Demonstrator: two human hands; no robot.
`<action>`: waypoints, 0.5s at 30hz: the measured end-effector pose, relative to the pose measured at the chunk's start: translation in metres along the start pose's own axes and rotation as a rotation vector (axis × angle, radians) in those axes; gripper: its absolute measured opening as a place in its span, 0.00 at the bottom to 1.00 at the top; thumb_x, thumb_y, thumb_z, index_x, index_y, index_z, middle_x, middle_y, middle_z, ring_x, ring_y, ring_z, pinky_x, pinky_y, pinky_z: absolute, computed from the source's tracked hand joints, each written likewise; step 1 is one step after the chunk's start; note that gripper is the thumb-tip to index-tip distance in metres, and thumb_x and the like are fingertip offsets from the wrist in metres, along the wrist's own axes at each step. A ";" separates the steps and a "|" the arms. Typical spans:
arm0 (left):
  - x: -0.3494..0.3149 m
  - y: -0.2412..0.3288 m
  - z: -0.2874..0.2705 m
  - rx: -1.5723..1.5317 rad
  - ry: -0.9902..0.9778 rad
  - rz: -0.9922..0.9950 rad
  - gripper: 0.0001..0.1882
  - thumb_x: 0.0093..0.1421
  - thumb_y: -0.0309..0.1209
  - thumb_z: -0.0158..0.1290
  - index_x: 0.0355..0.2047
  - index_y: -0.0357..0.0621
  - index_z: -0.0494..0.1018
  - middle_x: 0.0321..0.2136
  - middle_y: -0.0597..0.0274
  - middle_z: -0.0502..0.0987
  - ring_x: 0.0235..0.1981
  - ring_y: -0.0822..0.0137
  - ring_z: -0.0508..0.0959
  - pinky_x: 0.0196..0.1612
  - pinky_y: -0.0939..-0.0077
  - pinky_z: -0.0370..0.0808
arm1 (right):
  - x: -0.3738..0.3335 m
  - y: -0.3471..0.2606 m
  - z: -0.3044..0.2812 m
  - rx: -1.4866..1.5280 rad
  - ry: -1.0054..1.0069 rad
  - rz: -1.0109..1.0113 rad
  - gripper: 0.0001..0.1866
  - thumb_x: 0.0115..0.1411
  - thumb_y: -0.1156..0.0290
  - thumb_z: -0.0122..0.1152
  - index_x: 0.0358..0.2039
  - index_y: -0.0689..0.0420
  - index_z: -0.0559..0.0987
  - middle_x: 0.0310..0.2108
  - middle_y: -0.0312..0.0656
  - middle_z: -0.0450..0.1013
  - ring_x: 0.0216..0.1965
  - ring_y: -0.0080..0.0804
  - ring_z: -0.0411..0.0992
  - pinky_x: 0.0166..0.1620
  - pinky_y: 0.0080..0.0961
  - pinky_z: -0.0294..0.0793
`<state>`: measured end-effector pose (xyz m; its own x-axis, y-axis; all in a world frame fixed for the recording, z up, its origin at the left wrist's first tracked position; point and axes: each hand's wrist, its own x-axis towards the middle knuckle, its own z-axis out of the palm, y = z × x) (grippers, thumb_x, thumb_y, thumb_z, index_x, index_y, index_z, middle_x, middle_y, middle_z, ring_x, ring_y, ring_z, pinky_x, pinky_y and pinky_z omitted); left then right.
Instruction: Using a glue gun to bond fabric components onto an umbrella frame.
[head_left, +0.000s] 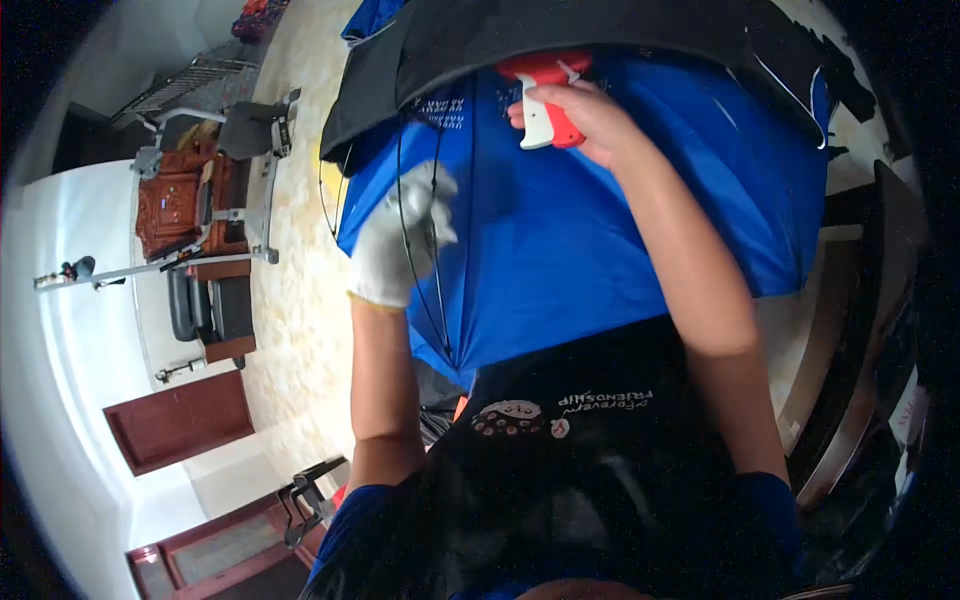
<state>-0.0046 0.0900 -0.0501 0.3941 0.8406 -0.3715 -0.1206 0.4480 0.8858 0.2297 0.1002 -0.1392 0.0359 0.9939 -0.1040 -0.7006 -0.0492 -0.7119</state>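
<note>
Far left of the room, standing here: a red-brown door point(180, 423), a carved cabinet point(175, 210), a grey-black exercise frame point(255, 130), all past the pale floor point(295, 385). Next, the left hand point(400, 240), in a white knit glove, up over the left part of the blue cloth point(570, 240). Its fingers are partly curled; two thin black rods point(449, 345) cross in front of it, meeting near the cloth's lower edge. Can't tell if it grips either rod. Pale print on the cloth, upper left. Middle: a red-and-white tool point(537, 115) near the cloth's top edge, its red head just by the lower rim of the black cloth point(600, 30), which arches over the blue. Bare right hand point(590, 115) has closed fingers around the tool's handle. Below, the person's black apron point(570, 470) meets the blue cloth's lower edge. Far right: dark wood furniture point(880, 240).
</note>
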 end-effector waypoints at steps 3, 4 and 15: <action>-0.020 -0.023 -0.012 0.153 -0.019 0.102 0.10 0.58 0.32 0.52 0.34 0.38 0.69 0.25 0.58 0.74 0.20 0.72 0.73 0.22 0.80 0.73 | -0.004 -0.009 0.006 -0.127 -0.039 0.018 0.18 0.58 0.70 0.53 0.47 0.64 0.69 0.38 0.51 0.75 0.38 0.37 0.76 0.40 0.30 0.77; -0.022 -0.035 -0.008 0.136 0.061 0.094 0.09 0.58 0.31 0.52 0.34 0.38 0.69 0.25 0.58 0.74 0.20 0.73 0.73 0.21 0.81 0.72 | -0.005 -0.012 0.008 -0.196 -0.064 0.021 0.18 0.58 0.70 0.53 0.47 0.64 0.69 0.38 0.51 0.75 0.38 0.36 0.76 0.39 0.30 0.77; -0.004 -0.094 -0.013 0.391 0.225 0.032 0.07 0.59 0.29 0.50 0.32 0.37 0.69 0.20 0.63 0.72 0.15 0.76 0.70 0.17 0.83 0.67 | -0.098 0.081 0.025 -0.236 0.086 0.157 0.17 0.59 0.74 0.49 0.49 0.64 0.68 0.39 0.45 0.74 0.39 0.30 0.75 0.41 0.26 0.74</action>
<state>-0.0068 0.0490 -0.1357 0.1827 0.9167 -0.3554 0.2408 0.3087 0.9202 0.1520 0.0013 -0.1694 0.0075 0.9607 -0.2773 -0.5172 -0.2337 -0.8233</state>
